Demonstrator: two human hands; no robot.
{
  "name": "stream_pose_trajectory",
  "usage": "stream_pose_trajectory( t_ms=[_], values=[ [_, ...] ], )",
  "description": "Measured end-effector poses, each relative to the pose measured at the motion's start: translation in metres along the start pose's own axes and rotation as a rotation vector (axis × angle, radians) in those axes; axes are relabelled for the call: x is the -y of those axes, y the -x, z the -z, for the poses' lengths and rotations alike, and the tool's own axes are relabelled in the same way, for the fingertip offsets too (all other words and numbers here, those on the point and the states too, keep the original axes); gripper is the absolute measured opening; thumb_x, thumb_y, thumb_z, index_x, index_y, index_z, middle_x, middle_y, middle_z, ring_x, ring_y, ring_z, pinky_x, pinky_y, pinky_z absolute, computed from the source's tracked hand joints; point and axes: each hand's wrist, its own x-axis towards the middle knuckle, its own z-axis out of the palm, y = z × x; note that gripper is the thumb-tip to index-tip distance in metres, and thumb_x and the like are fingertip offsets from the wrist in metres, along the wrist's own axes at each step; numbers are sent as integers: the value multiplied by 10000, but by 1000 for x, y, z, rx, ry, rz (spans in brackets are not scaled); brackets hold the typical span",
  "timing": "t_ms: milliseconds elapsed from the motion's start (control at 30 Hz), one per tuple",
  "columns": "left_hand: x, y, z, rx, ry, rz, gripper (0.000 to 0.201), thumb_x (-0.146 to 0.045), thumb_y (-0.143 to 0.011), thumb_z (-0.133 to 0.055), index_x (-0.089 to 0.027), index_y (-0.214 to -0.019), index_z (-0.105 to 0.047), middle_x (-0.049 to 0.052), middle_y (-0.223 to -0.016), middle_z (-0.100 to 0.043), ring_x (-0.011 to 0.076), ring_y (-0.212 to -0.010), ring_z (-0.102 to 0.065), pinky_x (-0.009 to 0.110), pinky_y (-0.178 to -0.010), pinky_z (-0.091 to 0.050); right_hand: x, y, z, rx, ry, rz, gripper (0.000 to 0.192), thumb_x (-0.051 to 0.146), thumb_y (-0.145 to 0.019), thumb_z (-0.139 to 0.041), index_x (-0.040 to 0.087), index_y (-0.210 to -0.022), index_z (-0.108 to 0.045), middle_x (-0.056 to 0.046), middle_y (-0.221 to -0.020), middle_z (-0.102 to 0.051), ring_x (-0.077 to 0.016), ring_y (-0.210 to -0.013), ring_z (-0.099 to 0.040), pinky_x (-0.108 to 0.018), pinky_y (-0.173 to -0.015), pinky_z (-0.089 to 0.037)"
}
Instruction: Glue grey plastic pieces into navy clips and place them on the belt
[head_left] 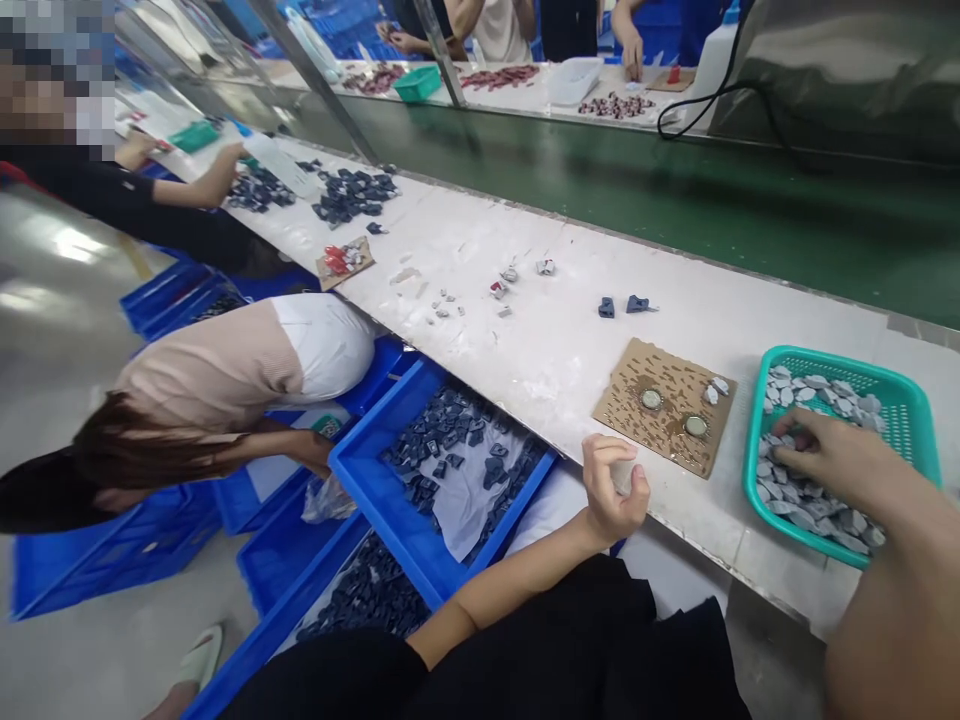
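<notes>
Grey chips (pixel 806 495) fill the teal basket (pixel 919 420); right hand (pixel 829 455) pinches some, left hand (pixel 611 490) cups one.

Blue crates (pixel 420 520) of dark parts sit beside a crouching person (pixel 225 390).

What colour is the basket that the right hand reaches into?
Teal green, a perforated plastic basket holding small grey parts; seen in the head view.
</notes>
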Motion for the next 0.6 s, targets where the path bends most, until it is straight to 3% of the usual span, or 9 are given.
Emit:
stream_pose_trajectory(
  t_ms=[200, 300, 433, 600],
  values=[
    [0, 5, 3, 45, 122, 78, 134, -239, -958, -545, -218, -1090, -545, 46, -962, -603, 170, -916, -639, 316, -783, -551, -3, -6, -8, -9, 41, 5, 150, 346, -905, -500, 268, -908, -629, -92, -895, -754, -287, -732, -710, -388, -684, -496],
    [-3, -6, 12, 78, 115, 121, 153, -225, -966, -543, -216, -1119, -548, 54, -1013, -617, 164, -966, -642, 299, -804, -547, -6, -13, -16, -57, 48, 19, 174, 363, -881, -524, 254, -950, -641, -112, -945, -769, -317, -841, -740, -405, -746, -531],
    [6, -48, 27, 192, 4, 128, 201, -157, -923, -576, -211, -1115, -562, 54, -1048, -627, 143, -915, -625, 267, -749, -530, -8, -16, -19, -89, 39, 11, 337, 408, -872, -554, 197, -1099, -685, -165, -1066, -772, -342, -920, -754, -423, -798, -562],
    [40, -120, 26, 441, -245, 294, 279, -180, -882, -629, -205, -1158, -601, 81, -1194, -615, 164, -963, -643, 328, -852, -578, -16, -16, -20, -58, 67, 19, 290, 411, -909, -501, 240, -914, -737, -159, -941, -770, -311, -810, -757, -407, -712, -570]
  ],
)
